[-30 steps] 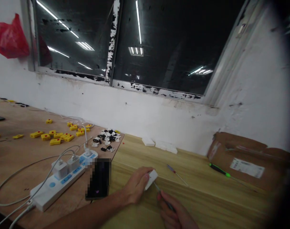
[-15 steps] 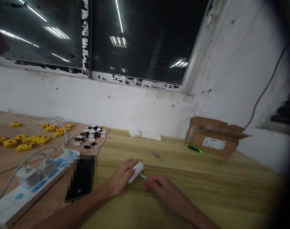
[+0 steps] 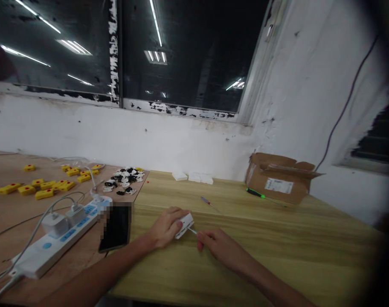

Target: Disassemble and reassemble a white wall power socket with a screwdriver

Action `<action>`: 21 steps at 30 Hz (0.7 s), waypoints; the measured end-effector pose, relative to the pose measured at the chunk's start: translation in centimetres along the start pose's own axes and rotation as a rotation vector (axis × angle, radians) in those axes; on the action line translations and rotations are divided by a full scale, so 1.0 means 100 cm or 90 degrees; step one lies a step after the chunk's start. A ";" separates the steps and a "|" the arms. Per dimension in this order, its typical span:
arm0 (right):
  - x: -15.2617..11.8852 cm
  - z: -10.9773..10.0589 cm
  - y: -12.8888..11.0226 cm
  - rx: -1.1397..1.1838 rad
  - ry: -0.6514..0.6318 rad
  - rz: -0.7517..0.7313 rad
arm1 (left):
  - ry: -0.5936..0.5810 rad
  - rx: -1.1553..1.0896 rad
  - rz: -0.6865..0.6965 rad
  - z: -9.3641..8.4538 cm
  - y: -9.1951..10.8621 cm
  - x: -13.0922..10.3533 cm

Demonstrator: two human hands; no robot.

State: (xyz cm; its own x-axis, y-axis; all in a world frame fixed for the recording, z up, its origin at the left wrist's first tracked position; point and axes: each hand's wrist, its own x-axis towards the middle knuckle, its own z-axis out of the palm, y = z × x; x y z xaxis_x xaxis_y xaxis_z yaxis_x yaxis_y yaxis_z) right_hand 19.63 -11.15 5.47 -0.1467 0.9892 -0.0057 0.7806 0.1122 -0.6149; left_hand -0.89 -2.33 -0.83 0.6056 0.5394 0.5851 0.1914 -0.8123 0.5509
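Slip risk here, imo

So the left hand (image 3: 165, 228) is clamped on a white casing (image 3: 187, 219), tilted, over the bench (image 3: 277, 251) toward its left edge, roughly midway front to back. Right hand (image 3: 218, 245) has its fingers pinched together on a thin metal tool (image 3: 192, 230), tip at the casing's near side. Can't tell if it's seated in anything. If the push goes in crooked, I'd bet the tip skates off and scratches the plastic or jabs the left thumb. Loose left grip? Casing could twist away too.
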 end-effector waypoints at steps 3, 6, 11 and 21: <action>-0.006 0.008 0.012 0.000 -0.004 0.021 | -0.049 0.041 0.046 0.000 0.003 0.001; -0.013 0.016 0.021 0.001 -0.046 0.039 | -0.113 0.065 0.099 0.000 0.010 0.004; -0.027 0.012 0.031 0.007 -0.051 0.051 | -0.183 0.073 0.175 0.007 0.022 0.010; -0.045 0.012 0.044 0.061 0.050 0.036 | -0.162 0.076 0.159 0.016 0.011 0.009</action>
State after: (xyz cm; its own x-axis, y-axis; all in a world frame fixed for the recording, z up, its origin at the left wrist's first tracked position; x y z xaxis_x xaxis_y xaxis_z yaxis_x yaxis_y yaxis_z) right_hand 23.00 -15.19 1.84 -0.0529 0.9985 0.0164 0.7236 0.0497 -0.6884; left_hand 1.10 -3.08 -0.64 0.8144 0.2612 0.5182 0.0929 -0.9401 0.3279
